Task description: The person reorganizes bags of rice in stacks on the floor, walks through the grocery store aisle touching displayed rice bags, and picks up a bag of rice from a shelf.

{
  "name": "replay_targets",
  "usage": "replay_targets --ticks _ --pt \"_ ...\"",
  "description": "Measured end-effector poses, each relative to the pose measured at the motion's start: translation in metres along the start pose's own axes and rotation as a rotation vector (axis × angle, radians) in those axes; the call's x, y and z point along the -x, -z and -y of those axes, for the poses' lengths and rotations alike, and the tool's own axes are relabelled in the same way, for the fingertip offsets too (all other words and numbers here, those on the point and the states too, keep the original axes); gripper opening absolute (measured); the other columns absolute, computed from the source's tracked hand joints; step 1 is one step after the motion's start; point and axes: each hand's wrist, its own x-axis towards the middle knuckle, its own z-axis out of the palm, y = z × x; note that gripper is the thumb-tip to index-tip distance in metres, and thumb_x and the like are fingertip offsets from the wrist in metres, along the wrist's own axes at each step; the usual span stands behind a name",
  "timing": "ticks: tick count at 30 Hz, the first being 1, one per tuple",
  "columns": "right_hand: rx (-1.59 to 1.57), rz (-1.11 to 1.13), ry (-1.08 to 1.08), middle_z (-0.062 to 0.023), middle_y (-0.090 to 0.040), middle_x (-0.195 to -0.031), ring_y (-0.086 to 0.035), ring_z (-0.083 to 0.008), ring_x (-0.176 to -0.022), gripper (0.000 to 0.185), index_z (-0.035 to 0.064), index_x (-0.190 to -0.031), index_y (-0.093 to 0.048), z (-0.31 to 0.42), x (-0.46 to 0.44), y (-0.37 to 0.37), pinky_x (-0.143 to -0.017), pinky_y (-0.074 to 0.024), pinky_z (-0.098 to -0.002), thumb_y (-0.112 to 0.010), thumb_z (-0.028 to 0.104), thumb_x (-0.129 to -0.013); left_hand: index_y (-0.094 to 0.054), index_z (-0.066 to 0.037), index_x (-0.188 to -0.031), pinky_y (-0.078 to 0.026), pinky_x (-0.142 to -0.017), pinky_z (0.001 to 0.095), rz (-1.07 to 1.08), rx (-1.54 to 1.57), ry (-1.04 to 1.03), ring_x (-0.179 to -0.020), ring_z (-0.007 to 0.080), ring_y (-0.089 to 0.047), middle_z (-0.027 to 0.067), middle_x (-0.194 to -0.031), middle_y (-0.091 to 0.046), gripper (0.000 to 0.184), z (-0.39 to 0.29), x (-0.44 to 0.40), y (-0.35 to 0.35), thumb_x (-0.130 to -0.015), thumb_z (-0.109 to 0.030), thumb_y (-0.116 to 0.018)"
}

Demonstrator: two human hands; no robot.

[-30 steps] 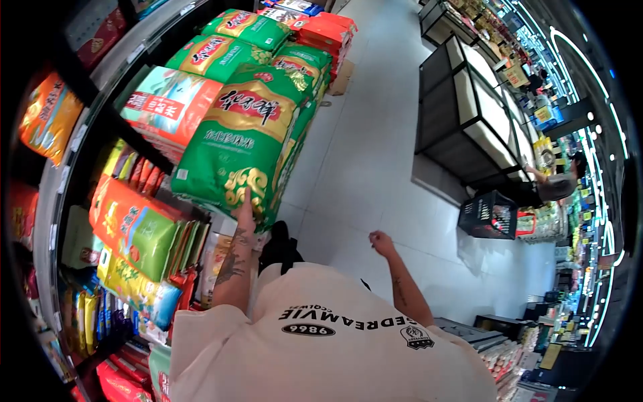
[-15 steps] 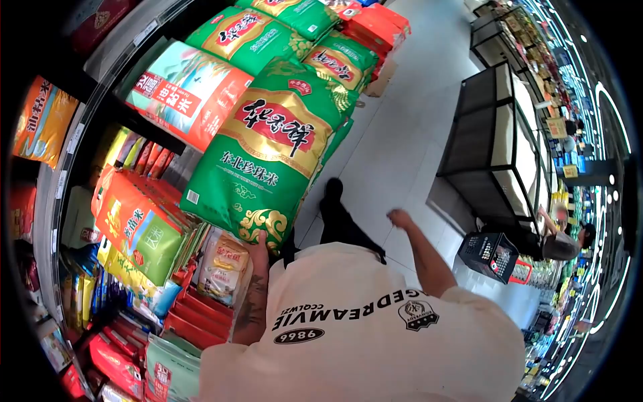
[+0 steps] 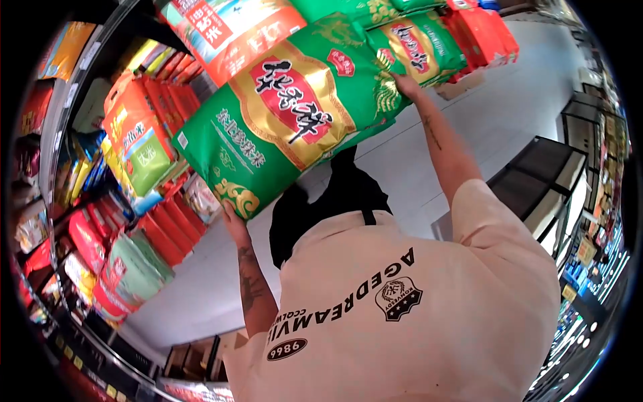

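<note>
A large green and gold bag of rice (image 3: 288,114) lies at a slant on the stacked bags in front of me. My left hand (image 3: 234,224) grips its lower corner, the thumb on the printed face and the other fingers partly hidden. At the bag's other end, my right hand (image 3: 407,87) holds the edge, with its fingertips partly out of sight. Directly beyond that end is a smaller-looking green rice bag (image 3: 415,47). An orange and blue rice bag (image 3: 231,30) touches the upper left side of the large one.
Shelves on the left hold orange rice bags (image 3: 140,127), red packs (image 3: 167,228) and pale green bags (image 3: 134,268). Red bags (image 3: 479,37) are stacked at the far end. A black-framed display stand (image 3: 542,167) stands across the tiled aisle (image 3: 509,107) on the right.
My right hand has come up from beside my body onto the bag's far end. The large bag has turned flatter across the view. My left hand stays at its lower corner.
</note>
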Motion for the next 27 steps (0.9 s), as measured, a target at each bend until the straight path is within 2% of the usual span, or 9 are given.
replay_targets --ticks 2,5,12,16,17,19,22,23,27 --pt "-0.594 0.079 -0.182 -0.0278 -0.057 -0.107 -0.055 -0.0351 -0.104 0.071 -0.0101 -0.109 -0.055 0.018 0.017 -0.01 -0.086 -0.0423 -0.0369 -0.049 0.056 -0.081 -0.041 0.002 -0.127 -0.046 -0.082 0.0311 0.017 -0.096 -0.004 -0.101 0.0222 -0.053 0.0132 -0.119 -0.05 0.06 -0.006 0.007 0.0 -0.092 -0.047 -0.04" --pt "-0.322 -0.161 -0.025 -0.0286 -0.058 -0.103 -0.056 -0.0371 -0.1 0.069 -0.0107 -0.102 -0.058 0.013 0.015 -0.023 -0.085 -0.0424 -0.0377 -0.047 0.055 -0.084 -0.045 0.001 -0.124 -0.046 -0.08 0.0308 -0.105 -0.152 0.153 -0.1 0.0224 -0.054 0.014 -0.117 -0.052 0.059 -0.001 0.002 0.003 -0.092 -0.048 -0.037" --pt "-0.165 -0.397 0.068 -0.028 -0.059 -0.088 -0.056 -0.0431 -0.088 0.052 -0.0062 -0.085 -0.062 0.087 0.086 -0.016 -0.08 -0.0443 -0.0439 -0.044 0.043 -0.089 -0.054 0.005 -0.111 -0.044 -0.079 0.0318 -0.187 -0.233 -0.188 -0.092 0.0241 -0.056 0.0172 -0.104 -0.059 0.055 0.012 -0.006 0.004 -0.094 -0.044 -0.036" --pt "-0.593 -0.292 -0.012 -0.0237 -0.06 -0.074 -0.06 -0.0327 -0.073 0.05 -0.0095 -0.08 -0.058 0.069 0.135 -0.035 -0.068 -0.0428 -0.0385 -0.046 0.039 -0.089 -0.056 0.006 -0.105 -0.043 -0.076 0.0333 -0.198 -0.352 -0.257 -0.087 0.0265 -0.057 0.0194 -0.098 -0.06 0.051 0.013 -0.016 0.02 -0.095 -0.04 -0.036" --pt "-0.71 -0.272 -0.081 -0.0241 -0.062 -0.079 -0.059 -0.0353 -0.078 0.047 -0.0073 -0.081 -0.06 0.051 0.139 -0.043 -0.071 -0.0434 -0.0414 -0.046 0.037 -0.089 -0.055 0.006 -0.107 -0.043 -0.078 0.034 -0.209 -0.432 -0.255 -0.088 0.0283 -0.057 0.0203 -0.1 -0.06 0.05 0.008 -0.017 0.021 -0.095 -0.039 -0.036" --pt "-0.022 -0.302 -0.079 -0.0237 -0.062 -0.088 -0.058 -0.0377 -0.082 0.04 -0.0046 -0.089 -0.06 0.011 0.134 -0.044 -0.076 -0.0432 -0.0438 -0.048 0.033 -0.088 -0.053 0.005 -0.111 -0.042 -0.082 0.0353 -0.211 -0.604 -0.242 -0.092 0.032 -0.056 0.0221 -0.102 -0.059 0.049 -0.001 -0.014 0.027 -0.094 -0.037 -0.036" --pt "-0.065 -0.542 -0.118 -0.0231 -0.059 -0.099 -0.055 -0.0396 -0.091 0.036 -0.0014 -0.102 -0.057 -0.002 0.112 -0.051 -0.083 -0.0418 -0.0453 -0.053 0.029 -0.085 -0.046 0.004 -0.121 -0.041 -0.087 0.0373 -0.228 -0.807 -0.441 -0.1 0.0365 -0.053 0.0239 -0.108 -0.056 0.048 0.0 -0.021 0.029 -0.094 -0.035 -0.036" --pt "-0.024 -0.637 -0.033 -0.023 -0.055 -0.105 -0.052 -0.0387 -0.098 0.041 -0.0003 -0.111 -0.052 -0.003 0.105 -0.047 -0.086 -0.0412 -0.0436 -0.057 0.028 -0.082 -0.038 0.003 -0.129 -0.036 -0.095 0.0389 -0.211 -0.785 -0.407 -0.113 0.0371 -0.046 0.0236 -0.119 -0.05 0.05 -0.003 -0.025 0.032 -0.093 -0.032 -0.039" --pt "0.074 -0.739 0.291 -0.0241 -0.051 -0.11 -0.048 -0.0387 -0.104 0.043 0.0002 -0.114 -0.051 0.135 0.142 -0.018 -0.087 -0.0406 -0.0434 -0.058 0.027 -0.081 -0.034 0.003 -0.131 -0.028 -0.1 0.0429 -0.22 -0.794 -0.559 -0.121 0.0406 -0.034 0.0269 -0.131 -0.035 0.053 -0.079 -0.026 -0.03 -0.091 -0.03 -0.044"
